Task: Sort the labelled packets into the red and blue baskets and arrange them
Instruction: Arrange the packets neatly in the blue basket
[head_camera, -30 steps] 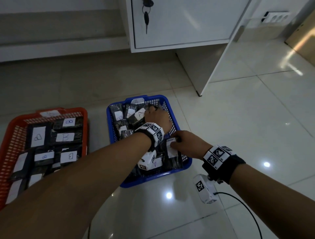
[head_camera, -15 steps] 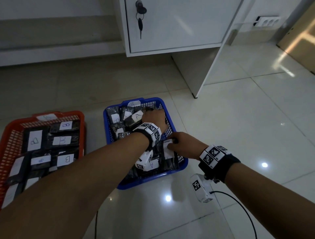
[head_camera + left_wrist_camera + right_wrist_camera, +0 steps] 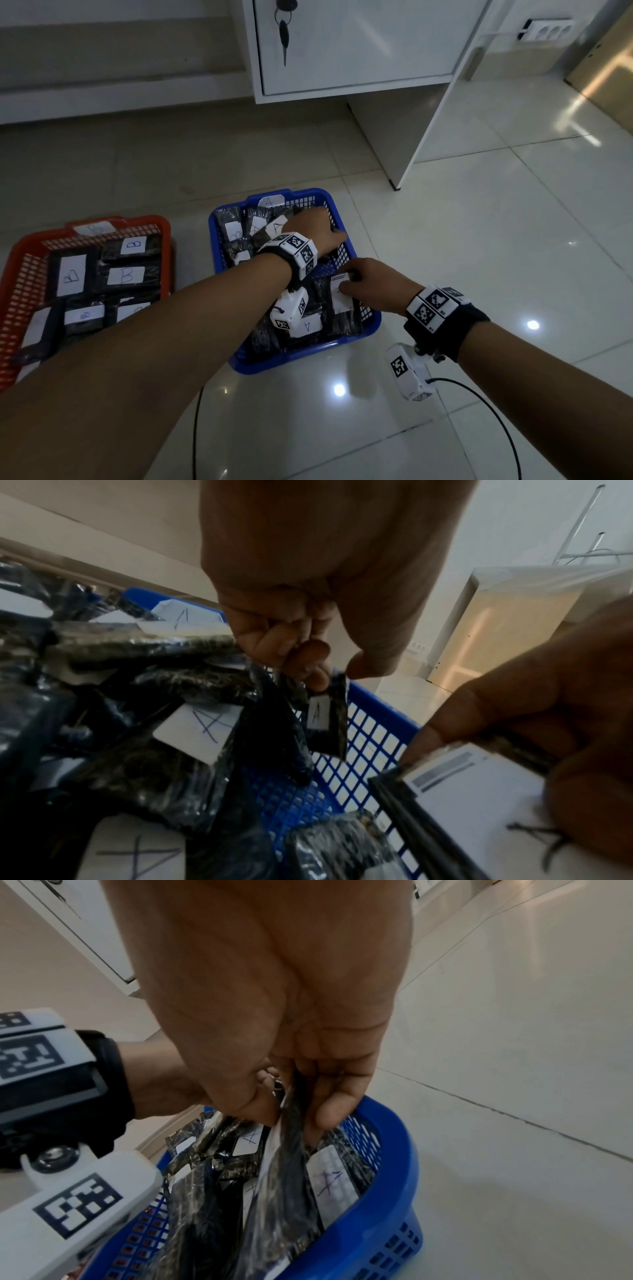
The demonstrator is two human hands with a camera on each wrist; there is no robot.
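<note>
Logging from the remote desk: both hands are inside the blue basket (image 3: 212, 246), which sits on the floor just right of the red basket (image 3: 137, 221). Head view hides the fingertips of the left hand (image 3: 315, 229) behind its knuckles. Only the left wrist view gives the grip: thumb and fingers pinch the top edge of a small A packet (image 3: 325, 718), held upright beside the basket's far right wall. For the right hand (image 3: 373, 284), at the near right, the right wrist view shows thumb and fingers pinching the top of a labelled packet (image 3: 284, 1177) standing on edge among others. B packets (image 3: 125, 275) lie flat in the red basket, seen in head view only.
</note>
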